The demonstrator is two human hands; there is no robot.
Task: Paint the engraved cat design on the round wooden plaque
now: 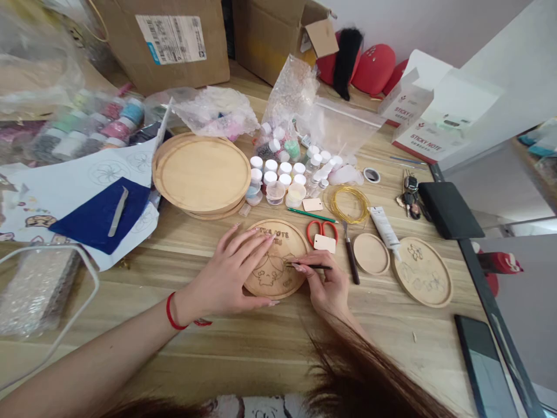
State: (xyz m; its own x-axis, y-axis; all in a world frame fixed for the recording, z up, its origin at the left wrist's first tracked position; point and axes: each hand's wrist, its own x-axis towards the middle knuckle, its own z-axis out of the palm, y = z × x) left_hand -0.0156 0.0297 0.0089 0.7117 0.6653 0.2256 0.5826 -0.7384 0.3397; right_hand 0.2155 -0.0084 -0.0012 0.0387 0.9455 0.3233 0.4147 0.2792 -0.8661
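A round wooden plaque [278,273] lies on the tabletop [261,354], between the two hands. The left hand [235,267] spreads open across its left side, gripping nothing. At its right edge, the right hand [328,284] pinches a slim dark tool [319,267], its tip over the drawn lines. Just beyond the plaque lie red-handled scissors [309,232] and a green pencil [312,215]; farther back stand white-lidded jars [270,168].

Your surroundings: pale room, soft light.
You face a wood-grain tabletop [226,366] with a dark strip [472,264] along its right edge; behind it stands a plain pale wall [418,23], brighter toward your right. Grey surface [522,331] beyond the strip: floor or panel, unclear.
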